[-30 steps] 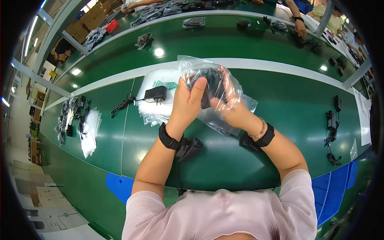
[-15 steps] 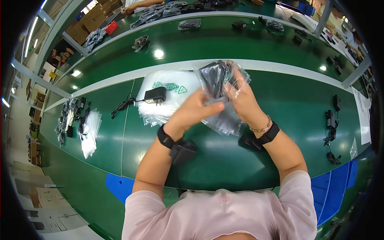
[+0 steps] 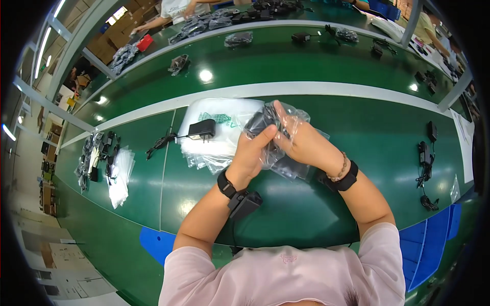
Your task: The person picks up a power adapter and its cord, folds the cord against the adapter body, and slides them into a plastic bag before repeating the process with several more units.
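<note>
Both hands close around a black power adapter [image 3: 259,122] inside a clear plastic bag [image 3: 296,112], held over the table in front of me. My left hand [image 3: 250,152] grips the adapter's near left side, thumb across the film. From the right, my right hand [image 3: 305,142] holds the bag, its fingers partly behind the crinkled plastic. The bag's loose end hangs below my hands. Just left of them lies a stack of clear bags [image 3: 206,148] with green print. Another black adapter [image 3: 202,128] rests on that stack, its pins toward me and its cable bundled to the left.
At the left lie bagged adapters [image 3: 87,158] and a fan of white bags [image 3: 121,176]. Adapters with cables [image 3: 423,153] lie at the right, beside a paper sheet [image 3: 462,140]. Beyond a pale rail [image 3: 306,87], a green surface bears scattered adapters; people work farther back. Blue bins [image 3: 426,245] stand below.
The bagged adapter has come down and slightly left, toward me. My left hand, loosely beside the bag before, now presses onto it. My right hand has turned inward around the bag.
</note>
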